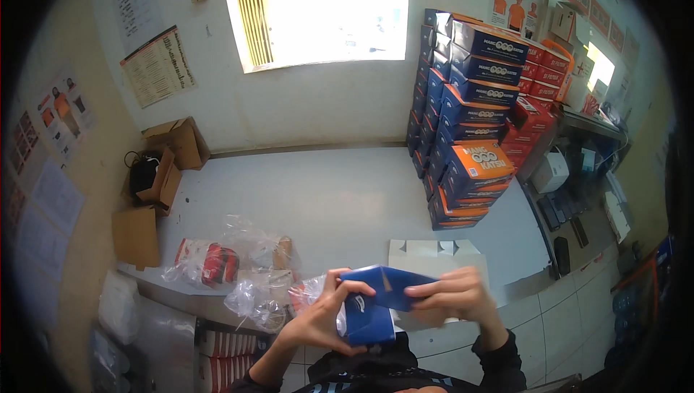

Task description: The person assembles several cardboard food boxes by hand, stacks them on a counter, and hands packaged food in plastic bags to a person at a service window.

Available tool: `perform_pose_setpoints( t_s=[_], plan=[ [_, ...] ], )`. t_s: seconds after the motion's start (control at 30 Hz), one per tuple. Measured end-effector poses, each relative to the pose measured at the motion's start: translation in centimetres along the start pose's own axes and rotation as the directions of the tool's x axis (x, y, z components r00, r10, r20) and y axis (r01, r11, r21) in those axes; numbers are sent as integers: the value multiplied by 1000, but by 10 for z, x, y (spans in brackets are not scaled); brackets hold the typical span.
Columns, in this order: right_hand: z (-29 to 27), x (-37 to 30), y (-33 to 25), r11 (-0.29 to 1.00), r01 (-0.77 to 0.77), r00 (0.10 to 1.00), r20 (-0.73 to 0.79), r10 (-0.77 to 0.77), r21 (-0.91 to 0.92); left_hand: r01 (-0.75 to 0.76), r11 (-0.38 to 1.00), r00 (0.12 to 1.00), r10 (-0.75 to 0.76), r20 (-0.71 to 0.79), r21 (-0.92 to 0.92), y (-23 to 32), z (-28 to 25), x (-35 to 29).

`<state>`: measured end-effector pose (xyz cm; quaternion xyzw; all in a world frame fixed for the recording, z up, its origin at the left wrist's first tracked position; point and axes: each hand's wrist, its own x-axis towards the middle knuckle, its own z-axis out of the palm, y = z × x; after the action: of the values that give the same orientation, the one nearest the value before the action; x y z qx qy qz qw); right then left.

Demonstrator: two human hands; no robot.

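Looks like smooth, lightly glossy card on the blue box (371, 324). Reads as smooth with faint sheen on the surface (311, 183). Shows clear, crinkled, shiny plastic on the bags (254, 300) at its near edge; matt brown cardboard on the cartons (165, 182) along its left edge; smooth printed card on the stacked boxes (473, 110) near its right edge.
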<state>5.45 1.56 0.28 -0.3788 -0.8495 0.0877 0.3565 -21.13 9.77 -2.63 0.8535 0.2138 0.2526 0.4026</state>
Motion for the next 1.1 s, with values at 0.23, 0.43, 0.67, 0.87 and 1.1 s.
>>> perform_pose_setpoints(
  t_s=[0.23, 0.43, 0.67, 0.87, 1.1],
  plan=[
    [18, 12, -38, 868, 126, 990, -119, -78, 480, -107, 958, 992, 86, -88, -265, 3, 28, 3],
    [42, 22, -21, 908, 12, 1000, -18, -4, 419, -41, 588, 999, 11, -43, -808, -6, 49, 23],
    [61, -1, -6, 938, -346, 938, 40, 344, 28, -54, -76, 643, -765, 24, -996, -63, 61, 28],
    [70, -12, -2, 871, -384, 854, -240, 461, 307, 73, -378, 916, -341, 212, -923, -42, 76, 20],
    [70, -36, 12, 976, -217, 958, -189, 214, 5, -98, -291, 897, -440, 42, -952, -58, 100, 11]
  ],
)
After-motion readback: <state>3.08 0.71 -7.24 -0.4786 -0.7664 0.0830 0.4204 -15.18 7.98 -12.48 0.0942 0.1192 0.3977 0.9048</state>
